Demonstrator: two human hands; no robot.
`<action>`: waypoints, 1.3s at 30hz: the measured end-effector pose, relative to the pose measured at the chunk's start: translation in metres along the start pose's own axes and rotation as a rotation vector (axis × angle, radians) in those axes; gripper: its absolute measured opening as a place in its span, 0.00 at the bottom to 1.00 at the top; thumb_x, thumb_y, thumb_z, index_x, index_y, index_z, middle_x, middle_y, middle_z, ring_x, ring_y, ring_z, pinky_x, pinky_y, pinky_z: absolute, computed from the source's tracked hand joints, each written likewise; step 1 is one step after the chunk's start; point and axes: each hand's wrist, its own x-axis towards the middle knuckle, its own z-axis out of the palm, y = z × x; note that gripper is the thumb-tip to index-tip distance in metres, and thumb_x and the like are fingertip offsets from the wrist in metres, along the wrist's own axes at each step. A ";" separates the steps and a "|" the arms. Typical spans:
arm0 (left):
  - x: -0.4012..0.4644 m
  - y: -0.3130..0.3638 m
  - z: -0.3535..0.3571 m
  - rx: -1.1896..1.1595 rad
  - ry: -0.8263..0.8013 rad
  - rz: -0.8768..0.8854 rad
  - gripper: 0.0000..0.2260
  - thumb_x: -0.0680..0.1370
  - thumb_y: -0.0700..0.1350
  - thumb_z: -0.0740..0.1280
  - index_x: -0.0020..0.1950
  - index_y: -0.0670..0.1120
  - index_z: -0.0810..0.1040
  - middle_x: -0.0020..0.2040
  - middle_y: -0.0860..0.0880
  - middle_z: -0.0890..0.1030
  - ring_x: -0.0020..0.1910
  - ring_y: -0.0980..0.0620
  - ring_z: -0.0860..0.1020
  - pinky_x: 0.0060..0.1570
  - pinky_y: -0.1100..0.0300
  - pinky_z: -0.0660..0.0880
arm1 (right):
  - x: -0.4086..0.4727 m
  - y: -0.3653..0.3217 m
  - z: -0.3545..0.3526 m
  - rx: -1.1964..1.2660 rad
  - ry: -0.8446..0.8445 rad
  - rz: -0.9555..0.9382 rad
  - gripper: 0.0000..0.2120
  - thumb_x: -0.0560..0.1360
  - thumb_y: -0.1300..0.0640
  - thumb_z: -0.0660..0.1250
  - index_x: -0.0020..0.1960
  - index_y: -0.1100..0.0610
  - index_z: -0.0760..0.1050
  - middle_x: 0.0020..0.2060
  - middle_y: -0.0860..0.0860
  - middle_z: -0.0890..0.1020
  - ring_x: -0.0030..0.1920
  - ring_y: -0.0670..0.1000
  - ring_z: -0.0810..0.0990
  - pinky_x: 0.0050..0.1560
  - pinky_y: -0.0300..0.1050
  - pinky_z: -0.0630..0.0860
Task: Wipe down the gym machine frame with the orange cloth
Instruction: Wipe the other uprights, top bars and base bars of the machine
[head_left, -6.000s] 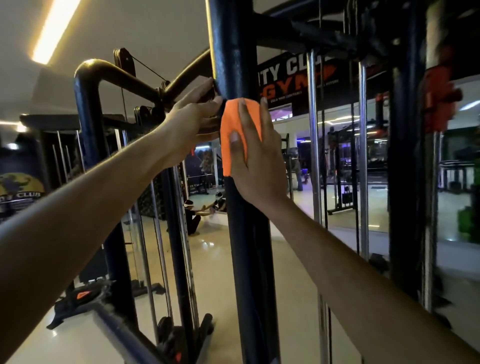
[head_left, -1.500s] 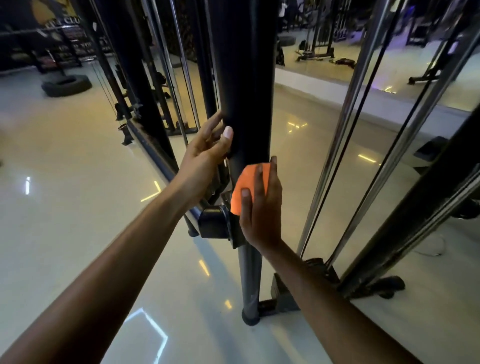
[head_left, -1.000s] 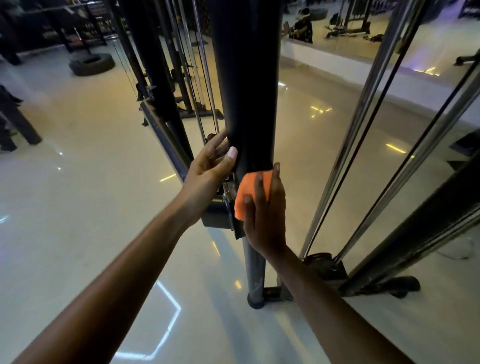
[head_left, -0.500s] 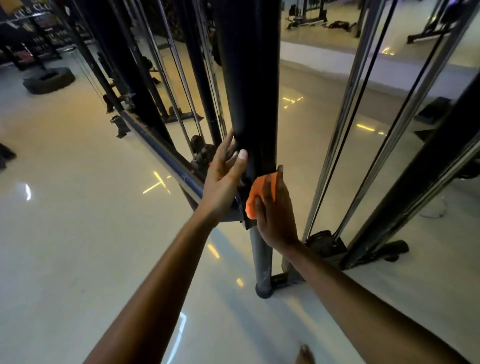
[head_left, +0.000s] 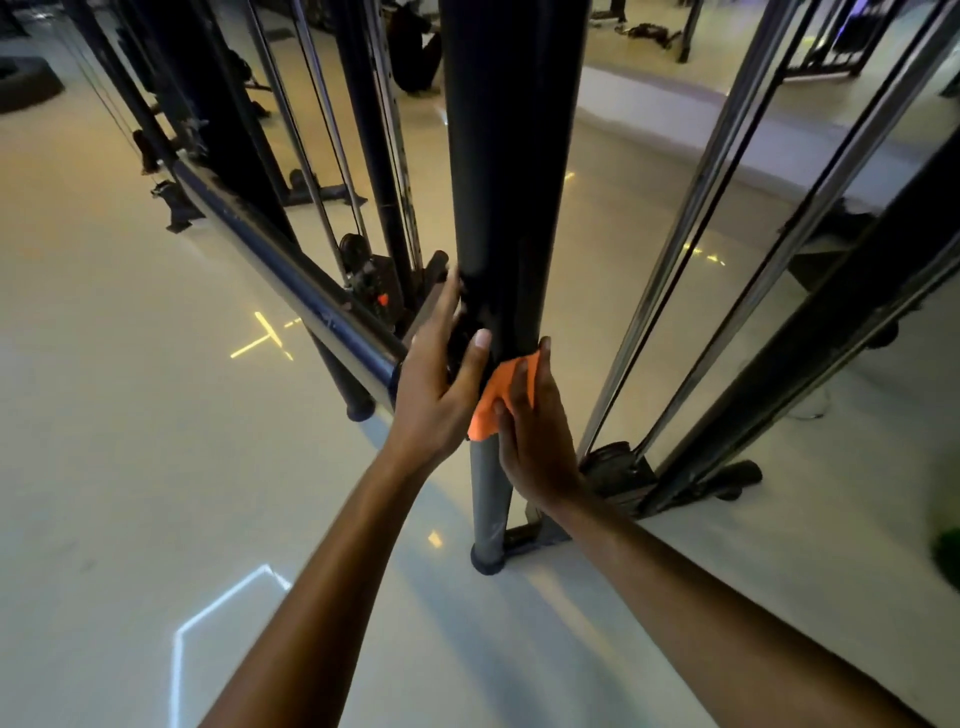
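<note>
1. Left hand (head_left: 436, 384), fingers straight, braces flat against the thick black steel upright post (head_left: 511, 156), lower than a second ago.
2. Right hand (head_left: 535, 431), flat-fingered, presses the folded orange cloth (head_left: 496, 400) onto the post's lower end, having slid down from head height.
3. Only the grey bottom tube (head_left: 488, 499) looks unwiped on this upright.

Lighting: dim, warm indoor. Glossy floor (head_left: 130, 441) carries small bright reflections, yellow streaks behind the post (head_left: 511, 156) and a pale outline near the bottom. Post nearly black, faint sheen only. Soft shadows spread from its base. Forearms evenly lit. Wide-angle distortion: rods (head_left: 727, 171) lean and splay toward the edges. Far background soft, dark, lacking detail.
</note>
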 end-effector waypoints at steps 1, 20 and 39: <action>-0.001 -0.002 0.002 0.035 0.012 0.002 0.31 0.88 0.54 0.61 0.88 0.60 0.49 0.86 0.57 0.60 0.84 0.56 0.61 0.80 0.37 0.65 | 0.005 -0.004 -0.003 0.043 0.012 0.009 0.38 0.91 0.51 0.58 0.86 0.37 0.32 0.88 0.59 0.43 0.86 0.61 0.59 0.76 0.65 0.73; -0.012 -0.050 0.053 0.390 0.333 0.050 0.31 0.88 0.48 0.62 0.89 0.49 0.52 0.87 0.51 0.59 0.87 0.51 0.55 0.82 0.37 0.61 | 0.021 0.035 0.020 0.162 0.147 -0.181 0.29 0.90 0.48 0.52 0.87 0.53 0.47 0.88 0.51 0.40 0.86 0.62 0.58 0.80 0.61 0.67; -0.043 -0.156 0.052 1.150 0.482 0.559 0.28 0.89 0.54 0.62 0.87 0.49 0.60 0.87 0.36 0.49 0.87 0.38 0.46 0.84 0.35 0.49 | -0.047 0.143 0.109 0.073 0.192 -0.415 0.31 0.90 0.44 0.51 0.89 0.46 0.42 0.88 0.55 0.42 0.86 0.62 0.57 0.77 0.67 0.69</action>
